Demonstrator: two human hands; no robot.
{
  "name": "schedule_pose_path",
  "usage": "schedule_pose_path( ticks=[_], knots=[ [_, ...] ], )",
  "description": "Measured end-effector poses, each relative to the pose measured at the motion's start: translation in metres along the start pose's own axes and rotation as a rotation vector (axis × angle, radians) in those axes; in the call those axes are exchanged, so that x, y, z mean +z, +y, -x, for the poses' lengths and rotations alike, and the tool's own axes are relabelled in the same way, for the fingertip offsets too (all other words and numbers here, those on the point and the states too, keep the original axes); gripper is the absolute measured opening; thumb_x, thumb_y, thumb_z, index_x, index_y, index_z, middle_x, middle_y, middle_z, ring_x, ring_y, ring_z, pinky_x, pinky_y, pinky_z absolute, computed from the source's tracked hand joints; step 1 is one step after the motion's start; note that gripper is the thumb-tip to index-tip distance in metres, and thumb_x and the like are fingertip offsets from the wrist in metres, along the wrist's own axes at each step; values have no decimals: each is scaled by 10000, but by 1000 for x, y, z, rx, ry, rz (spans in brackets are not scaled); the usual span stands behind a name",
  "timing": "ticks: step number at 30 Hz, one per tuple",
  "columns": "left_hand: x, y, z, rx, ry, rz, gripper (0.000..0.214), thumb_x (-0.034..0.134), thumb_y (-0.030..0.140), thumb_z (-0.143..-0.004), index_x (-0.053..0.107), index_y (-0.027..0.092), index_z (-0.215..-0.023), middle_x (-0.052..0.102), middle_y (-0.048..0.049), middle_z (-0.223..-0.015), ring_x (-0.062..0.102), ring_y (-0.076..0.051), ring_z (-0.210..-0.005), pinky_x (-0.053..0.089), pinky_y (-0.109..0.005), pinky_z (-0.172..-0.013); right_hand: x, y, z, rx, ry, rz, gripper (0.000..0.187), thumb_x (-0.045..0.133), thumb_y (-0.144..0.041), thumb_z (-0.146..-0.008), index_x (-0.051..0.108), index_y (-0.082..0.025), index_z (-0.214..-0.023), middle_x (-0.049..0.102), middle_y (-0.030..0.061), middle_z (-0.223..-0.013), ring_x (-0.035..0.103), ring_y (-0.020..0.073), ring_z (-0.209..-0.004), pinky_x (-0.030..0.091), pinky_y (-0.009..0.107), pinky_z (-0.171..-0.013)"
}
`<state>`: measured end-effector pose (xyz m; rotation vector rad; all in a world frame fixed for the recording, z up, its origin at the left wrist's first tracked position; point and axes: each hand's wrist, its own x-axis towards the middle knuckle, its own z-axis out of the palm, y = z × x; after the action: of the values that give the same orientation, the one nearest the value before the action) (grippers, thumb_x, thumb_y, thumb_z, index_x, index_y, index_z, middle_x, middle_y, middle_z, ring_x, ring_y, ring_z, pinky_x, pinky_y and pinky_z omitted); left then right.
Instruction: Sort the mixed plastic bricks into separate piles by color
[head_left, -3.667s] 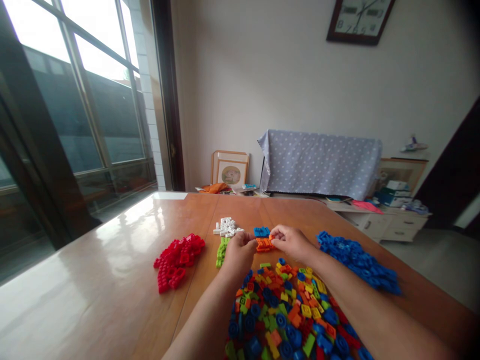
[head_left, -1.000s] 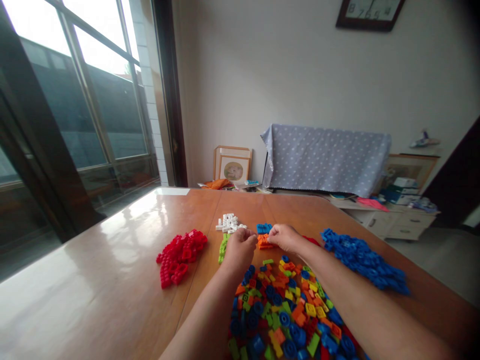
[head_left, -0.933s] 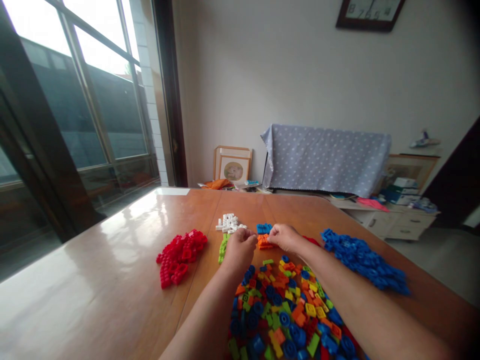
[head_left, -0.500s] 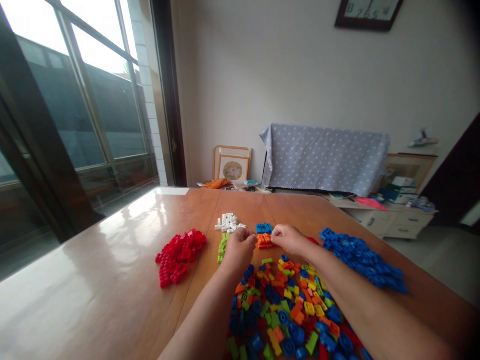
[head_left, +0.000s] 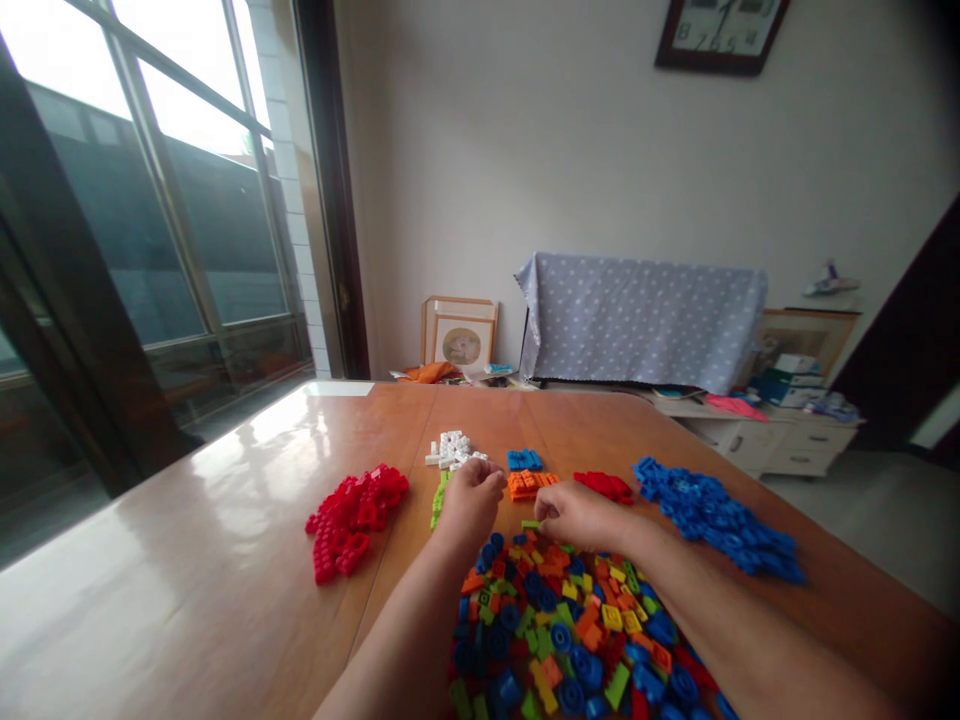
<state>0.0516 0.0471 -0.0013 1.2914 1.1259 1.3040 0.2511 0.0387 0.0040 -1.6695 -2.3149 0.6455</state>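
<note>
My left hand [head_left: 469, 497] is loosely closed beside a small orange brick stack [head_left: 529, 484], knuckles up, fingertips curled by the stack's left edge. My right hand [head_left: 573, 514] is curled at the far edge of the big mixed pile of coloured bricks [head_left: 564, 625], fingertips pinched near a green piece; what they hold is too small to make out. A small light blue stack [head_left: 523, 460] lies just behind the orange one.
On the wooden table [head_left: 225, 560] lie sorted heaps: red bricks [head_left: 351, 515] at left, white [head_left: 452, 449], a green row [head_left: 438, 499], a small red group [head_left: 604, 486] and a large blue heap [head_left: 712, 515] at right. A covered cabinet [head_left: 641, 318] stands behind.
My right hand has let go of the orange stack and pulled back to the near side, onto the mixed pile. The small red group behind it is now uncovered. The left hand barely moved.
</note>
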Motion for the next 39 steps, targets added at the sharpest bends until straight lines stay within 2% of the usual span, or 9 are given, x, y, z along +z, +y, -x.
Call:
schedule_pose_path(
  ticks=[3,6,12,15,17,26,32,35,39],
  knots=[
    [-3,9,2,4,16,-19,90,583,248,-746,583,163,-774,628,-15,-713,570,-125,-653,440,-227,-632,-10,-7,12,-11,79,-17,80,618,-203,-761,682,-180,-804,692,6,-745,596,147,-689,339,216,-560],
    [-1,14,8,64,-18,-149,127,598,279,-767,615,158,-801,625,-15,-725,553,-123,-649,416,-218,-602,-20,-13,34,-28,143,-54,88,598,-238,-797,668,-187,-814,669,-10,-710,579,136,-655,326,218,-541],
    [18,25,41,203,-394,-448,226,543,310,-841,704,168,-912,635,-2,-729,524,-112,-610,359,-208,-549,-22,-6,74,-4,203,-150,126,563,-275,-838,652,-187,-826,620,-16,-673,557,137,-637,339,224,-543],
    [24,33,55,348,-486,-559,206,523,212,-805,721,158,-830,619,-5,-684,520,-119,-650,342,-211,-561,-18,3,83,-1,215,-214,152,551,-300,-854,645,-186,-818,615,-13,-677,553,142,-641,363,232,-558],
    [26,36,60,377,-514,-598,199,528,186,-783,722,157,-819,629,-5,-684,518,-116,-644,334,-214,-556,-18,6,88,-2,217,-218,160,553,-311,-855,646,-187,-813,624,-11,-689,558,146,-651,373,237,-568],
    [31,28,62,242,-548,-516,228,614,229,-767,688,159,-972,659,-1,-781,541,-111,-685,361,-191,-568,-18,5,96,-75,232,-179,82,582,-250,-805,641,-195,-788,580,-28,-654,525,134,-623,342,228,-543],
    [27,20,59,208,-558,-512,192,611,244,-784,698,145,-924,637,0,-742,510,-100,-642,333,-183,-530,-14,4,95,-101,217,-205,132,585,-300,-841,667,-197,-838,631,-4,-720,572,159,-682,383,242,-589],
    [15,20,50,196,-486,-522,178,614,252,-789,689,144,-909,639,-4,-737,512,-101,-634,344,-182,-529,-13,7,93,-111,235,-243,191,577,-358,-870,680,-202,-914,674,10,-782,603,175,-734,413,252,-631],
    [-16,30,31,228,-249,-547,151,605,261,-801,670,156,-888,645,-6,-753,533,-109,-651,387,-191,-563,-15,19,90,-101,261,-252,234,540,-396,-897,678,-209,-916,692,8,-795,613,180,-739,414,259,-638]
  ],
)
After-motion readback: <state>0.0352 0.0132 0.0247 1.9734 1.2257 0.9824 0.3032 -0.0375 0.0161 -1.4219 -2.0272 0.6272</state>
